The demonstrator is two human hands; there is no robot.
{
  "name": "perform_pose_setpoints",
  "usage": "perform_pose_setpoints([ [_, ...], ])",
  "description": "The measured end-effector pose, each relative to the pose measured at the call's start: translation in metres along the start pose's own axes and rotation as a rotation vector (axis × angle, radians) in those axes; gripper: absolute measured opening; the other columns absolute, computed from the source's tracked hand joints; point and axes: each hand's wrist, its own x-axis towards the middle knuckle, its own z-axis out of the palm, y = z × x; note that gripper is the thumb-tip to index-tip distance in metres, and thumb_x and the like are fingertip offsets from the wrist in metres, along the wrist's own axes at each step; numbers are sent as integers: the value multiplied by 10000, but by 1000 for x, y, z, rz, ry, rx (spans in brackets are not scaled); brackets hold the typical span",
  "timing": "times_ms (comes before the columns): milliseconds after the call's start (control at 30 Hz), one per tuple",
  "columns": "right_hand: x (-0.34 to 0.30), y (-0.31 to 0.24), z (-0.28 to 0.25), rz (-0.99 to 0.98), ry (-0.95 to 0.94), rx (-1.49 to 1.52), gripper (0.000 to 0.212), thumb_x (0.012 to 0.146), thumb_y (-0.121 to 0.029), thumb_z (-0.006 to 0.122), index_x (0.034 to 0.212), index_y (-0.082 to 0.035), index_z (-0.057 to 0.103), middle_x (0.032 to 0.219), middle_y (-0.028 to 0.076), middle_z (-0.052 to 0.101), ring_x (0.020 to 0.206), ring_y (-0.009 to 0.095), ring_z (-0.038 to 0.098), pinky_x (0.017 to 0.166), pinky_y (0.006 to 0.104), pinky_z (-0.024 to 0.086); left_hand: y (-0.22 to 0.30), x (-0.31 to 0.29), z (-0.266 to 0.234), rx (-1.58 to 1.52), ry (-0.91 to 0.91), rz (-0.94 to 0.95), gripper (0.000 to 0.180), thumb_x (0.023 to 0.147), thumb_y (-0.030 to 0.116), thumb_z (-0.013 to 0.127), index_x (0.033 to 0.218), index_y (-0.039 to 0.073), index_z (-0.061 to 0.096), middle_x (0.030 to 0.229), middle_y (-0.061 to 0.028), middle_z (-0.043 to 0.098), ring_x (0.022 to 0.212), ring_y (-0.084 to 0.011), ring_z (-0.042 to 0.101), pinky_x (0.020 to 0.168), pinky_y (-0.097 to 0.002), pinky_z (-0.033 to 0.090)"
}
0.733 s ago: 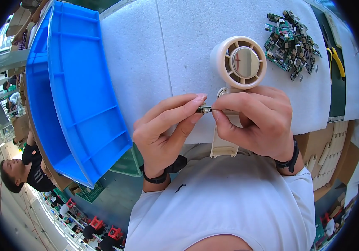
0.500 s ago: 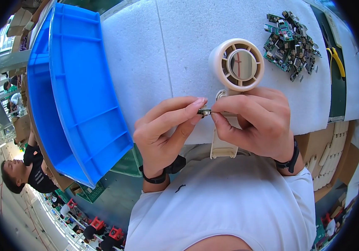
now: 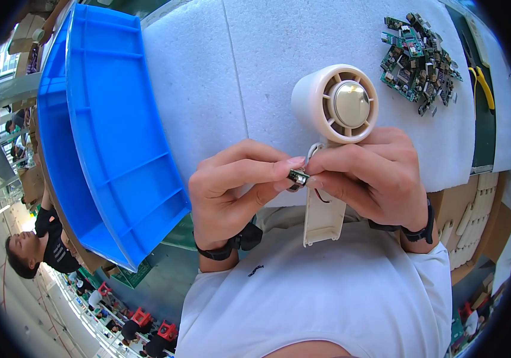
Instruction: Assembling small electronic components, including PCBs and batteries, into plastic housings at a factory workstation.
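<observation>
My left hand [image 3: 231, 185] pinches a small green circuit board [image 3: 298, 177] with a silver connector between thumb and fingertips. Its right end meets the closed thumb and forefinger of my right hand [image 3: 375, 173], which also seem to grip it. Behind my fingers is a cream handheld fan, its round head [image 3: 309, 104] showing a spoked grille and a shiny round centre. The fan's open handle shell [image 3: 323, 224] points down toward my shirt. A thin dark red wire [image 3: 321, 197] shows below my right thumb. My curled right fingers hide the handle's upper part.
A heap of small circuit boards [image 3: 419, 65] lies at the far right on the white foam sheet [image 3: 196, 71]. Yellow-handled pliers [image 3: 483, 89] lie beyond it. A large blue bin [image 3: 118, 125] stands left. At right, a carton [image 3: 446, 206] holds cream handle parts. A person [image 3: 41, 244] is at far left.
The board has tilted and come slightly nearer to me, still between my fingers. The fan has shifted nearer and turned, showing more of its side. The red wire has come into sight.
</observation>
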Motion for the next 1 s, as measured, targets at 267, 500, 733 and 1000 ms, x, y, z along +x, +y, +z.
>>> perform_pose_setpoints([
  [267,0,2,3,-18,21,-80,184,775,-74,789,931,-59,692,761,54,699,654,218,676,572,309,502,-6,-6,5,206,91,111,320,805,-137,694,1095,-4,723,1007,-173,703,841,-209,704,709,-275,572],
  [500,-3,-15,-6,93,11,-143,227,728,-57,811,918,-77,690,761,35,669,621,203,600,566,316,475,-14,-6,12,220,225,84,315,803,-118,712,1095,-1,724,1017,-158,710,839,-189,702,711,-262,566],
  [733,-12,-32,-6,57,-26,-446,277,652,-36,822,893,-89,697,784,40,649,674,216,568,584,320,471,-10,-3,13,203,194,59,229,865,-93,678,1089,-51,703,1047,-185,691,898,-201,692,762,-282,576],
  [1000,-6,-37,-6,55,93,-310,290,654,21,793,922,-70,726,857,61,692,757,239,615,643,320,510,-9,-5,9,-34,185,-20,276,854,-119,674,1114,-34,703,1050,-153,698,903,-177,690,757,-260,572],
])
